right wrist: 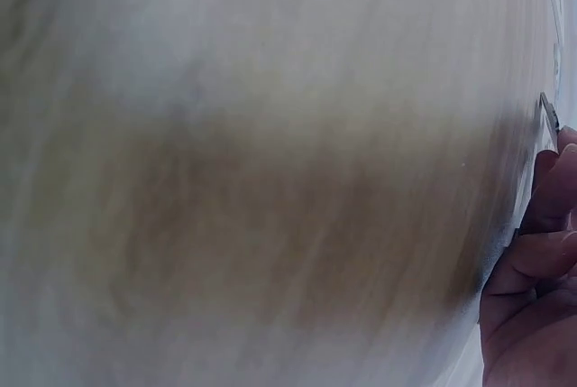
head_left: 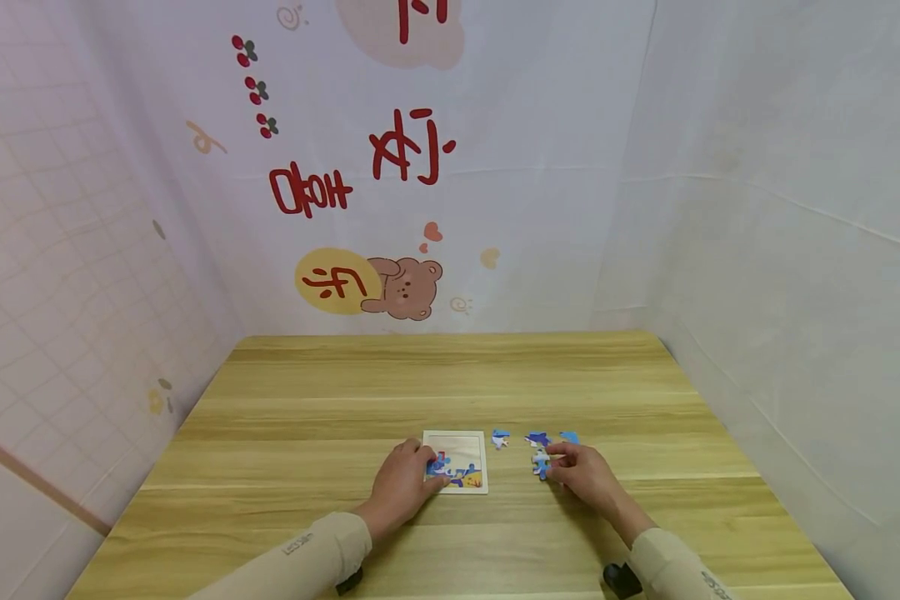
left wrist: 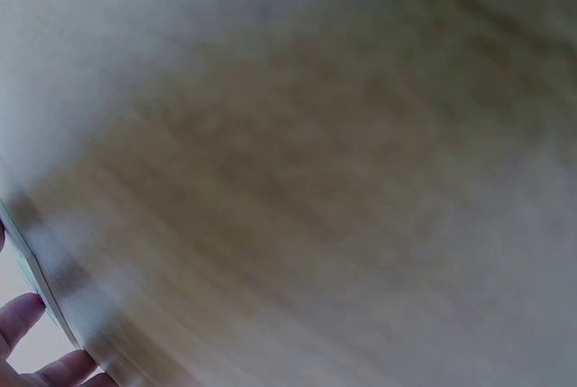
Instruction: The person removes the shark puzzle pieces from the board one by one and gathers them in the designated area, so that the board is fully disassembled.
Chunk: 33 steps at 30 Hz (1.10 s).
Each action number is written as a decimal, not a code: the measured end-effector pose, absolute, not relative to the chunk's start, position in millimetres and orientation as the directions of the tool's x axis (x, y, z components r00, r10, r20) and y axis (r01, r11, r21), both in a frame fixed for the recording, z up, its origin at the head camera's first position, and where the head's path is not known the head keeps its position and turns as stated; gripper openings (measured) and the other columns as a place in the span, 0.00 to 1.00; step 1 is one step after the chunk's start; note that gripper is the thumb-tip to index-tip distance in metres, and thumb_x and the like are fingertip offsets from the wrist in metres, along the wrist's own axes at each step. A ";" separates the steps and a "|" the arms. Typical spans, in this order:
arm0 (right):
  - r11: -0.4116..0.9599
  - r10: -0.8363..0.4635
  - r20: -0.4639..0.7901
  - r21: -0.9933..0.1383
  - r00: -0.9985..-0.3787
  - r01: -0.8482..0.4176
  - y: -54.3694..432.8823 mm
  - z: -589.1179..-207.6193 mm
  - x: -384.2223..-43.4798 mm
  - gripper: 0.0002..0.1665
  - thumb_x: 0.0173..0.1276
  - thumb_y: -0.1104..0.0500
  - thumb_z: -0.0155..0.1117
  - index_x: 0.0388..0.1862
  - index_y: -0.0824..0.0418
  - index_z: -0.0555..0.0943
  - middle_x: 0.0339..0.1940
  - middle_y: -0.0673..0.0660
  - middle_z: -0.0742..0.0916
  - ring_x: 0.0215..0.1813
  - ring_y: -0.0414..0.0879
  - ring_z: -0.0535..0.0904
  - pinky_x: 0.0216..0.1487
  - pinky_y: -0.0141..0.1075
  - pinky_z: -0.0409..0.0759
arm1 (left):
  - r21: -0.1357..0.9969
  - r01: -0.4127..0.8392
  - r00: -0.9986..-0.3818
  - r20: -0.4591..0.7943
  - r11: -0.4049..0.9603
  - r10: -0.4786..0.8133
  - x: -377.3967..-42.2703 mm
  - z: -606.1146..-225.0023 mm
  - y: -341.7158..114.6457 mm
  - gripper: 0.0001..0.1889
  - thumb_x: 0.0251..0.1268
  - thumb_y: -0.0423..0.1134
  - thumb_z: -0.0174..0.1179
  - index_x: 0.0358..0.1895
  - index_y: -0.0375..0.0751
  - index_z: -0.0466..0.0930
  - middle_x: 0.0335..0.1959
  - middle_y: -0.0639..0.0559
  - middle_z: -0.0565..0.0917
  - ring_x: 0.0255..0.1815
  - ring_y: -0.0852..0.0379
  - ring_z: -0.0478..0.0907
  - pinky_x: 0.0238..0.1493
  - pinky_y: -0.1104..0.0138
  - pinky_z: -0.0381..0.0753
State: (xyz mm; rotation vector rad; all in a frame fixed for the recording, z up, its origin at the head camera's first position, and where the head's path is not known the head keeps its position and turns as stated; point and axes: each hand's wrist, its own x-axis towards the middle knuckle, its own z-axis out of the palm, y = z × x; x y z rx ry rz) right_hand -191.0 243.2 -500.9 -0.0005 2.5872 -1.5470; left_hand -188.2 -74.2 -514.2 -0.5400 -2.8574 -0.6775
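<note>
A square white-framed puzzle tray [head_left: 486,454] lies on the table, with several joined colourful jigsaw pieces [head_left: 465,477] along its lower and left part. My left hand [head_left: 400,483] holds the tray at its left side, the thumb reaching over the lower left corner. In the left wrist view fingertips [left wrist: 22,313] meet the tray's edge. To the right of the tray, my right hand [head_left: 587,479] pinches a blue and white jigsaw piece [head_left: 540,463] between thumb and index finger, low at the tabletop. In the right wrist view its fingers [right wrist: 532,261] are curled; the piece is mostly hidden.
Loose jigsaw pieces lie in a row just beyond the right hand: a blue and white one [head_left: 500,438], a dark blue one [head_left: 537,438] and a light blue one [head_left: 569,437]. The wooden table [head_left: 330,400] meets printed cloth walls [head_left: 540,250] at the back and sides.
</note>
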 end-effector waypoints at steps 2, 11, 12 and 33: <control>0.482 -0.057 -0.113 -0.873 -0.992 0.072 242.4 -501.2 -190.8 0.19 0.60 0.71 0.68 0.52 0.71 0.81 0.29 0.55 0.83 0.25 0.46 0.75 0.24 0.32 0.73 | 0.401 0.382 -0.921 0.234 0.833 0.310 -187.8 -513.5 -74.0 0.19 0.57 0.50 0.72 0.42 0.39 0.82 0.43 0.45 0.77 0.43 0.48 0.76 0.46 0.53 0.77; 0.509 -0.033 -0.105 -0.857 -0.994 0.074 242.3 -499.1 -190.5 0.20 0.58 0.70 0.69 0.52 0.69 0.82 0.25 0.53 0.81 0.23 0.45 0.73 0.23 0.32 0.70 | 0.395 0.388 -0.919 0.241 0.833 0.313 -186.1 -511.3 -72.9 0.19 0.56 0.49 0.73 0.42 0.39 0.82 0.42 0.46 0.76 0.41 0.49 0.75 0.45 0.54 0.77; 0.510 -0.037 -0.104 -0.857 -0.994 0.071 242.6 -498.9 -190.6 0.21 0.58 0.70 0.69 0.52 0.70 0.82 0.25 0.53 0.81 0.23 0.45 0.73 0.22 0.32 0.70 | 0.395 0.388 -0.918 0.242 0.833 0.313 -186.0 -511.7 -73.0 0.19 0.56 0.49 0.73 0.42 0.39 0.82 0.42 0.46 0.76 0.41 0.49 0.75 0.45 0.54 0.77; 0.525 -0.043 -0.100 -0.849 -0.994 0.063 244.2 -498.6 -192.9 0.22 0.59 0.70 0.68 0.54 0.70 0.81 0.26 0.53 0.81 0.25 0.45 0.74 0.25 0.32 0.71 | 0.415 0.372 -0.926 0.233 0.830 0.298 -187.1 -512.1 -72.8 0.19 0.57 0.49 0.73 0.43 0.39 0.82 0.44 0.44 0.77 0.44 0.47 0.75 0.47 0.53 0.77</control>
